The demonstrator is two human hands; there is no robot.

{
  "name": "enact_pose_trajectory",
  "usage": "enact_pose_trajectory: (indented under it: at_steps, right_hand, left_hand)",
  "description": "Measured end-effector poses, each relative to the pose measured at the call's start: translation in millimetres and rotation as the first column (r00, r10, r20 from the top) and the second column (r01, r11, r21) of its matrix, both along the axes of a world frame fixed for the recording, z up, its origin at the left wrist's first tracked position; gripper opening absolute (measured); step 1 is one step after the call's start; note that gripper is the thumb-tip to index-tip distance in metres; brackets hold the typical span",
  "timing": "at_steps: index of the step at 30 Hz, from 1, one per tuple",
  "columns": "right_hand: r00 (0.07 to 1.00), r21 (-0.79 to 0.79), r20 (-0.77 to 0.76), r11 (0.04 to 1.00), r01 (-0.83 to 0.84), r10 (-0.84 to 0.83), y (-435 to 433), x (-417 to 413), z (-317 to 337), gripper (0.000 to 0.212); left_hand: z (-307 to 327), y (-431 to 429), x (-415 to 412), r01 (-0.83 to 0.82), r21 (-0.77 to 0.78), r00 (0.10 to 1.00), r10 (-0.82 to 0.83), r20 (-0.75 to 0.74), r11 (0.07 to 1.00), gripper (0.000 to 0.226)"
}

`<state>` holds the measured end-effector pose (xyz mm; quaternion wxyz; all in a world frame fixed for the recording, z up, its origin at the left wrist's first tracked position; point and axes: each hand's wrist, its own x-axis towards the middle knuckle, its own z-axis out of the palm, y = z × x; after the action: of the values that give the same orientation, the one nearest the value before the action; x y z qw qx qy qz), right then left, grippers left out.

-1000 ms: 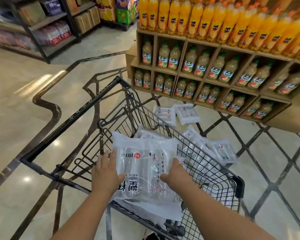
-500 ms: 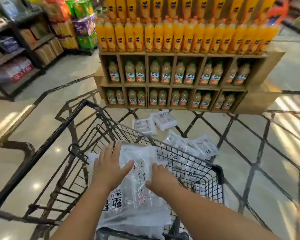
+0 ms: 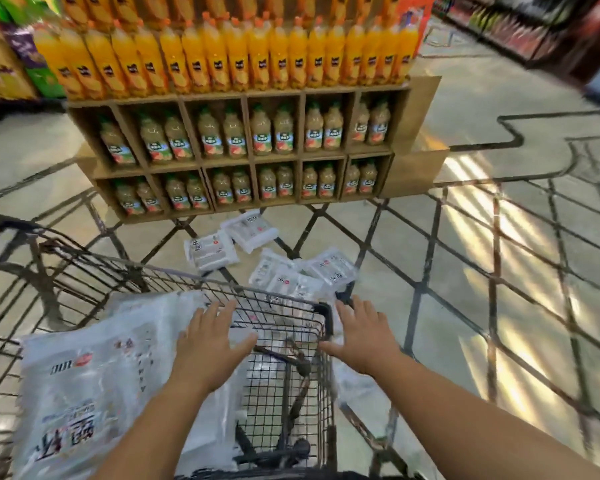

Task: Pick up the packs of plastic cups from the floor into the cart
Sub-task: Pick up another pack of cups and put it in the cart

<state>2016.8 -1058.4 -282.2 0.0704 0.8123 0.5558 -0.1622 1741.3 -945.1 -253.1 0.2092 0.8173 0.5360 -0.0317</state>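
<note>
Bright store light, floor (image 3: 482, 237) glare, motion blur, warped edges.

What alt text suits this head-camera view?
Open left hand and right hand hover by a black wire cart holding a clear plastic pack of cups; more packs lie on the floor before a brown juice-bottle shelf.

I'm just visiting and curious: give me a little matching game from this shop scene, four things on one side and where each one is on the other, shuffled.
1. tall orange juice bottles
2. big clear plastic pack of cups
3. small white cup packs
4. right hand

a. on the tiled floor
b. lying in the black wire cart
c. atop the brown cardboard shelf
d. open, beside the cart's corner

Pairs: 1-c, 2-b, 3-a, 4-d.
</note>
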Motion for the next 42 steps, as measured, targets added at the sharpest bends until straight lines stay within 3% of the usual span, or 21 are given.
enact_pose_trajectory:
  at_steps: [6, 8, 12, 15, 27, 30, 37, 42]
  right_hand:
    - [0.992, -0.079, -0.066, 0.992, 0.098, -0.103, -77.0, 138.5, -23.9, 0.1]
    - [0.993, -0.104, -0.063, 0.991, 0.088, -0.095, -100.2, 186.4, -29.1, 0.1]
    - [0.998, -0.127, -0.055, 0.992, 0.022, -0.03, -137.9, 264.3, -37.5, 0.104]
    - [0.997, -0.128, -0.067, 0.991, -0.045, 0.037, -149.0, 296.0, -33.6, 0.101]
    - [0.946, -0.209, -0.098, 0.922, -0.324, 0.31, -90.4, 280.0, -29.1, 0.095]
    - [0.945, -0.191, -0.106, 0.927, -0.324, 0.308, -71.0, 274.7, -15.0, 0.094]
    - [0.965, -0.179, -0.061, 0.948, -0.263, 0.256, -20.4, 287.1, -12.6, 0.095]
    - [0.957, -0.231, -0.099, 0.93, -0.287, 0.271, 8.5, 301.5, -24.1, 0.094]
  left_hand:
    - [-22.5, -62.4, 125.8, -0.05, 0.009, 0.999, 0.05, -0.022, 0.999, 0.106]
    - [-31.8, -91.8, 171.2, -0.093, -0.041, 0.996, 0.094, 0.008, 0.995, 0.097]
    - [-39.6, -143.4, 251.5, -0.157, -0.179, 0.987, 0.153, -0.036, 0.971, 0.115]
    - [-34.4, -166.4, 283.1, -0.213, -0.179, 0.977, 0.209, -0.041, 0.961, 0.113]
    - [-19.6, -162.5, 253.5, -0.415, -0.079, 0.909, 0.409, -0.084, 0.906, 0.124]
    - [-20.8, -148.2, 256.2, -0.433, -0.069, 0.9, 0.428, -0.078, 0.899, 0.123]
    - [-36.0, -105.4, 280.8, -0.277, -0.029, 0.955, 0.272, -0.117, 0.96, 0.113]
    - [-45.4, -96.5, 300.3, -0.366, -0.017, 0.928, 0.363, -0.081, 0.931, 0.102]
